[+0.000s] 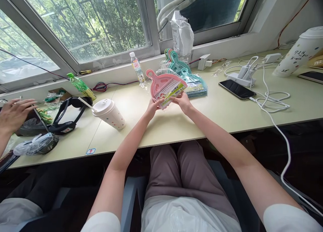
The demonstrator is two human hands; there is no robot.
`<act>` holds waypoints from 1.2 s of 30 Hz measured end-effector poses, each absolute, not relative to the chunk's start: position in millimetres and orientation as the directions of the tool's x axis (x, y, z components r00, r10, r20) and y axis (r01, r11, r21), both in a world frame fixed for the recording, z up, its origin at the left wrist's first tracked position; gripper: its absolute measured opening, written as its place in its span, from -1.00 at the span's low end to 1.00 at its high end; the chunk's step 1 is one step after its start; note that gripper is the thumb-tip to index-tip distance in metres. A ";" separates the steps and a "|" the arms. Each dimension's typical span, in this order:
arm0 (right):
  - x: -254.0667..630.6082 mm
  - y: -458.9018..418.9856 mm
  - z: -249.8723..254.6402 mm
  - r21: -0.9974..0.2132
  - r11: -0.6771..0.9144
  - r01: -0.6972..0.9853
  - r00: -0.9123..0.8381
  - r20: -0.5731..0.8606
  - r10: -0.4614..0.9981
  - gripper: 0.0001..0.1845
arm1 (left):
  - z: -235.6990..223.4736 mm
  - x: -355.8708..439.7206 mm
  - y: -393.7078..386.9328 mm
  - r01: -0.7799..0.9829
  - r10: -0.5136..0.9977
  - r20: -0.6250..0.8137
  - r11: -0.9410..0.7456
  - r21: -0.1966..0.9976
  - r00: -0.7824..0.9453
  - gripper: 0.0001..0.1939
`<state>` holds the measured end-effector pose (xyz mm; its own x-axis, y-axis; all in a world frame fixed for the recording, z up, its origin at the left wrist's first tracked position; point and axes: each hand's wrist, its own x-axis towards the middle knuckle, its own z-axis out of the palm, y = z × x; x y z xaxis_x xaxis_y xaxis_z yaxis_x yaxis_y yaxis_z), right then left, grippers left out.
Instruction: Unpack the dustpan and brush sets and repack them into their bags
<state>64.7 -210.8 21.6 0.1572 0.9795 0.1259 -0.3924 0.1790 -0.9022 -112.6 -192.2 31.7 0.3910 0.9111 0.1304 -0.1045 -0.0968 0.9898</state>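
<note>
Both my hands hold a pink dustpan and brush set (161, 83) in clear wrapping with a yellow-green label, just above the table (141, 121). My left hand (152, 108) grips its lower left corner, thumb on the front. On the lower right edge, my right hand (183, 102) pinches the labelled side. The set's handle points up and to the left. Right behind it lies a stack of similar dustpan sets (195, 85), teal on top, with pink and green handles fanned toward the window.
Left of my arms stands a white lidded cup (111, 114) with a straw, near a black headset (67, 116) and a green bottle (82, 87). Another person's hand (15, 114) is at far left. A phone (237, 89), power strip (242, 77) and cables lie right. A small bottle (137, 67) stands behind.
</note>
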 end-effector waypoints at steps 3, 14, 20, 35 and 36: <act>64.3 -209.9 20.1 -0.891 0.229 -0.393 0.231 0.146 0.962 -0.37 | 29.3 -108.6 -198.2 -0.055 0.876 0.051 -0.028 0.998 0.479 -0.35; 68.4 -207.5 20.0 -0.895 0.209 -0.395 0.243 0.117 0.963 -0.45 | 24.6 -114.0 -176.1 -0.107 0.910 0.030 0.016 0.994 0.414 -0.28; 68.8 -206.5 17.2 -0.893 0.188 -0.408 0.198 0.115 0.974 -0.47 | 24.2 -117.0 -179.9 -0.087 0.896 0.059 -0.022 0.996 0.440 -0.34; 67.9 -207.8 17.7 -0.888 0.171 -0.427 0.179 0.102 0.979 -0.59 | 27.4 -116.8 -180.6 -0.145 0.902 0.043 0.022 0.989 0.429 -0.13; 67.9 -207.7 17.9 -0.888 0.165 -0.429 0.175 0.097 0.980 -0.60 | 27.8 -116.8 -180.6 -0.150 0.905 0.040 0.026 0.988 0.424 -0.12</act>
